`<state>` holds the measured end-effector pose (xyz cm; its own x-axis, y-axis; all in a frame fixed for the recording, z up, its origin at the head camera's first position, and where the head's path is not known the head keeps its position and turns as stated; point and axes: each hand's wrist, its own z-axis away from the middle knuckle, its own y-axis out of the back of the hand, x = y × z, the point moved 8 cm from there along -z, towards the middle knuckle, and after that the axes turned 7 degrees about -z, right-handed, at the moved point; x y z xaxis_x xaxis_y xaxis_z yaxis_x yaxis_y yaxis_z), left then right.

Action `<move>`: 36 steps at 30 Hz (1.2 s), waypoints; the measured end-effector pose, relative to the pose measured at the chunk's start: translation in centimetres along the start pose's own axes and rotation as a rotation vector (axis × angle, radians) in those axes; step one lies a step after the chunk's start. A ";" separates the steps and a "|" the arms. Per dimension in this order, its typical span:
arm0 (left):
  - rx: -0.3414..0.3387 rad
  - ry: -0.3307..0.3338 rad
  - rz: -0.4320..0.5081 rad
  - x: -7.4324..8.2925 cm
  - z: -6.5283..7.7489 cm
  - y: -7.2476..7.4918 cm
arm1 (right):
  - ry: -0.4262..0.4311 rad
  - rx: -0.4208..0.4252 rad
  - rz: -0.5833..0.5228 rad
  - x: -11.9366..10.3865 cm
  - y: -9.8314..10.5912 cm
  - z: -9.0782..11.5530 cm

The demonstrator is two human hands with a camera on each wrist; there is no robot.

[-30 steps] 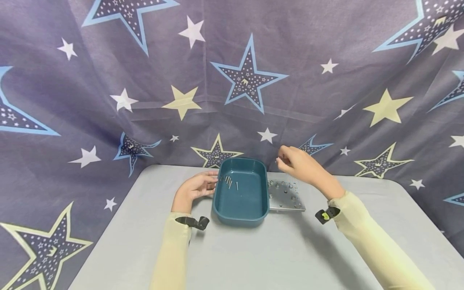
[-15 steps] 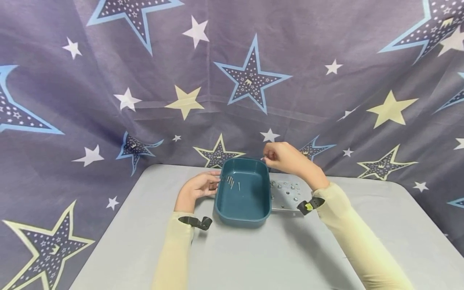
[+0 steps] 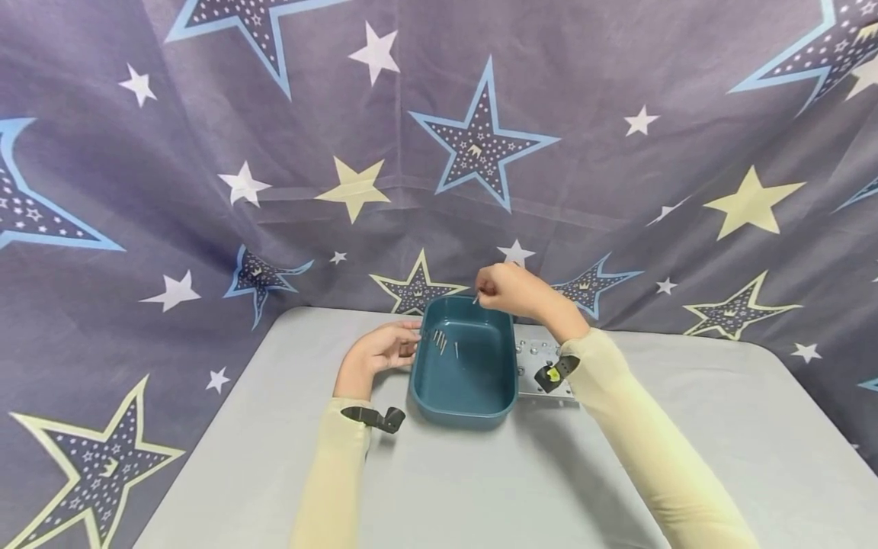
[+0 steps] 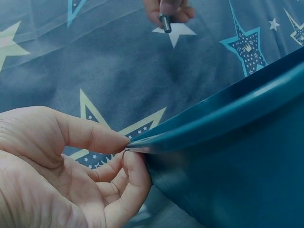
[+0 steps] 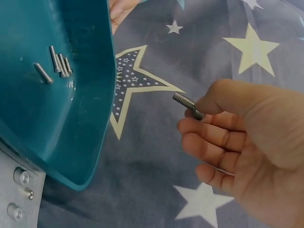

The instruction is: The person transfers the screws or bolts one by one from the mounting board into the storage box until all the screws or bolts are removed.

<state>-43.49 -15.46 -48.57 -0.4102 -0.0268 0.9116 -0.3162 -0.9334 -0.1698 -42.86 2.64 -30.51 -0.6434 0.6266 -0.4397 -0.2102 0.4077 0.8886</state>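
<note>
My left hand (image 3: 384,347) pinches the left rim of a teal plastic bin (image 3: 463,419) between thumb and fingers, clearly seen in the left wrist view. My right hand (image 3: 514,290) is raised over the bin's back right rim. Between its thumb and index finger it pinches a threaded metal screw (image 5: 185,101), apart from the bin, its threaded end sticking out past the fingertips. Inside the bin, toward the left, lie several loose screws (image 5: 61,65); one screw (image 5: 43,72) rests a little apart from that cluster.
Right of the bin sits a silvery metal plate (image 3: 531,386) with several screw heads and fittings, partly covered by the right wrist strap (image 3: 557,374). A star-patterned curtain (image 3: 329,114) rises behind the grey-white tabletop (image 3: 480,488).
My right hand has moved left with the screw, from above the metal plate to the bin's back right rim. The left hand stays at the bin's left rim; the view has shifted slightly.
</note>
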 end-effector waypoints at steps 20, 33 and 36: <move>-0.079 -0.083 -0.019 -0.6 -1.1 0.9 | -0.007 -0.153 0.109 0.4 -3.7 -3.4; 0.014 0.001 -0.007 -0.1 -0.2 0.2 | -0.183 -0.274 0.188 2.6 -7.8 -4.9; 0.014 0.003 -0.007 0.0 -0.1 0.1 | -0.191 -0.268 0.200 2.8 -8.5 -5.1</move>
<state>-43.59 -15.53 -48.65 -0.4104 -0.0192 0.9117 -0.3068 -0.9386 -0.1579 -46.59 -2.43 -38.58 -0.5481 0.7986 -0.2486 -0.2962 0.0926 0.9506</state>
